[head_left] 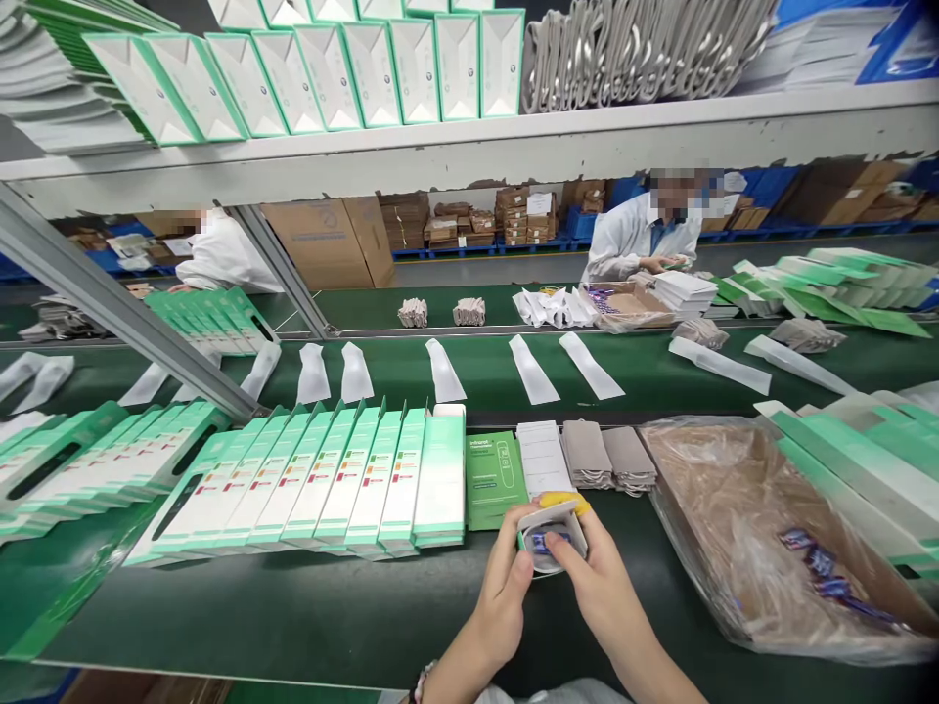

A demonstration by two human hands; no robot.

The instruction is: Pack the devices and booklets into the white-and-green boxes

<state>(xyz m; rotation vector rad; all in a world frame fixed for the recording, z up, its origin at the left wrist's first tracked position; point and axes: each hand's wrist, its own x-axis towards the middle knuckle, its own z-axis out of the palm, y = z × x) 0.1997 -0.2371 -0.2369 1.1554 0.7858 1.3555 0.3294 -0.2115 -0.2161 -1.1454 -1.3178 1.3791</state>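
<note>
Carton: the white-and-green carton (556, 561) sits in the person's hands above the near counter (293, 621), mouth towards the wearer, a blue-wrapped pack (541, 542) inside.
Grip: left hand (505, 579) clamped on the nine o'clock side, right hand (593, 559) clamped on the three o'clock side, its thumb reaching into the mouth.
Card walls: likely light, smooth and easily creased; best held by the side walls, off the rim.
Blue pack: probably small and firm; blur and the thumb hide how it lies.
From the carton, ten o'clock: green booklet (496, 479).
Twelve: white leaflets (543, 455).
One to two: grey pouches (587, 453).
Nine: standing cartons (330, 479), bounding that side.
Three: plastic-lined tray (704, 479), its raised wall in the way of rightward reaches.
</note>
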